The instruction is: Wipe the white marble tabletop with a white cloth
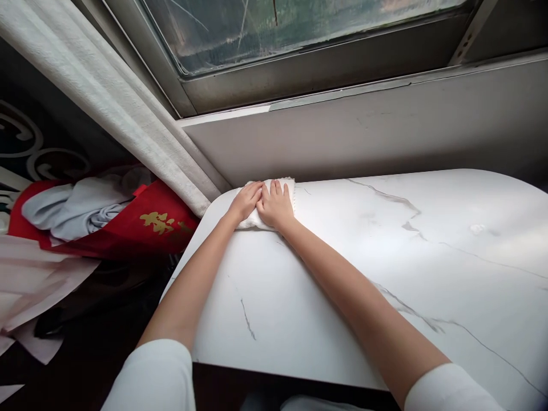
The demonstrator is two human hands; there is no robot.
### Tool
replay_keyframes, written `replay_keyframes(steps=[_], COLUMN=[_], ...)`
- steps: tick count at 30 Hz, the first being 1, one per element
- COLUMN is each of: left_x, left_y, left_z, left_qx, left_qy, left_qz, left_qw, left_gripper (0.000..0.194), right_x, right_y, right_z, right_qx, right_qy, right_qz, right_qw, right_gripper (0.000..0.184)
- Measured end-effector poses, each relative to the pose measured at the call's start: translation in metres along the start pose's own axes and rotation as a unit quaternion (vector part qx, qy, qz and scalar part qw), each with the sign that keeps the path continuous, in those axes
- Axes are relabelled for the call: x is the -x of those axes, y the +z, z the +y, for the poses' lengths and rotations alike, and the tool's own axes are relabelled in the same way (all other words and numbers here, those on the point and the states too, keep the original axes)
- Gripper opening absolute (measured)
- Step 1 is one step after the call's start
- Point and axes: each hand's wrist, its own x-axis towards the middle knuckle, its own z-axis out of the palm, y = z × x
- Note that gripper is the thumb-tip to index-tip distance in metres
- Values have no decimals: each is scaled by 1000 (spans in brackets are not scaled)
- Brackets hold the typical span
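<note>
Your left hand (pixel 247 204) and right hand (pixel 276 208) press the white cloth (pixel 256 221) near the worktop's (pixel 265 297) far-left corner, fingers flat, unclenched; sliding it would call for even pressure from both.

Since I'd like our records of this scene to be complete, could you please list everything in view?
White cloth: one, white, tabletop's far left
Table: one, white with grey veins, centre to right
Window: one, grey frame, top
Wall: one, grey, below window
Curtain: one, off-white, upper left
Red fabric: one, red with gold marking, left
Bunched cloth: count unclear, pale grey, on red fabric
Sheets: several, pale pink, left edge
Scrollwork: count unclear, white, far left
Sleeves: two, white, bottom
Forearms: two, bare, over table
Left grip, right grip: one each, bare, flat on white cloth
</note>
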Motion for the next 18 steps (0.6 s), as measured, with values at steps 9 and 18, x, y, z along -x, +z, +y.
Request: replay_keyframes(steps=[9, 18], left_x=[88, 213], left_y=[13, 21], left_z=[68, 155], left_qx=[-66, -32], left_qy=[-48, -43], left_qz=[50, -4], left_qw=[995, 999], left_gripper=[48, 52], right_x=[83, 215], right_y=[-33, -79], right_z=[8, 14], right_qx=[2, -12], right_qy=[-81, -172], right_qz=[-21, -62], right_qw=[997, 983], right_gripper=[53, 59])
